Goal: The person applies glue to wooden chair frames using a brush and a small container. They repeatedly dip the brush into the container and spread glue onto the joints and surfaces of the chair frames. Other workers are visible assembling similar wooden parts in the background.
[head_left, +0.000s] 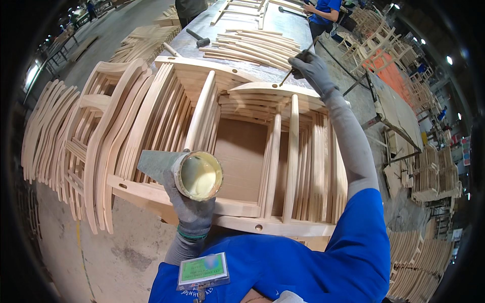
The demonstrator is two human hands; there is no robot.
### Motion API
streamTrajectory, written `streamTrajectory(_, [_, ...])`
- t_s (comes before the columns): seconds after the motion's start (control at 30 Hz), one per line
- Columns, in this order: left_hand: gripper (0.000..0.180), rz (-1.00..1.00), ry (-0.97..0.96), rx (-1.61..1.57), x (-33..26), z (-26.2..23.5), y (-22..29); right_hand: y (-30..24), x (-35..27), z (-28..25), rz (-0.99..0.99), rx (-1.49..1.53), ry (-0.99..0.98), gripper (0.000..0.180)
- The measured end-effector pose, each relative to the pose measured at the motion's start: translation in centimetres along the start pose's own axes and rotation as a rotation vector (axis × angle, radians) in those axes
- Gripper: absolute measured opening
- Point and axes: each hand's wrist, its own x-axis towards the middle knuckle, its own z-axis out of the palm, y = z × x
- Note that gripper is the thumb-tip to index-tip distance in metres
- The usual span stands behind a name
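My left hand (194, 214), in a grey knit glove, is wrapped round a round can (221, 178) of pale yellow glue-like liquid (199, 177). A grey tapering piece (156, 162) juts out beside the can; whether it belongs to it I cannot tell. At the upper right, my gloved right hand (314, 73) is closed on a thin stick (288, 77). Its lower tip is beside a hole (275, 85) in the curved top rail of a pale wooden chair frame (252, 88). Several such frames stand packed upright before me, with round crossbars (291, 156) between their rails.
Curved wooden slats (252, 46) and a black mallet (198, 38) lie on the table (217, 20) beyond. More chair frames (96, 121) lean at the left. A person in blue (323, 12) stands at the far end. Stacked wooden parts (419, 262) fill the right side.
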Motion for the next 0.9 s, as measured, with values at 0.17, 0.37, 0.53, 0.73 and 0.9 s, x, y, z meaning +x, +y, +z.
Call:
streamTrajectory(0.17, [0.055, -0.189, 0.101, -0.155, 0.6, -0.6, 0.3, 2.8, 5.2, 3.0, 0.072, -0.129, -0.046, 0.030])
streamTrajectory(0.37, [0.055, -0.039, 0.116, 0.104, 1.4, -1.7, -0.7, 5.6, 6.6, 3.7, 0.065, -0.243, -0.085, 0.030])
streamTrajectory(0.53, [0.058, -0.143, 0.191, -0.044, 2.2, -1.2, -0.8, 5.2, 6.2, 4.4, -0.112, -0.475, -0.146, 0.031])
streamTrajectory(0.73, [0.058, -0.127, 0.209, 0.009, 2.4, -0.6, -0.8, 5.0, 6.4, 3.5, -0.116, -0.574, -0.143, 0.030])
streamTrajectory(0.9, [0.059, -0.089, 0.236, 0.022, 2.5, -0.9, -0.7, 5.1, 6.1, 4.3, -0.083, -0.386, -0.150, 0.030])
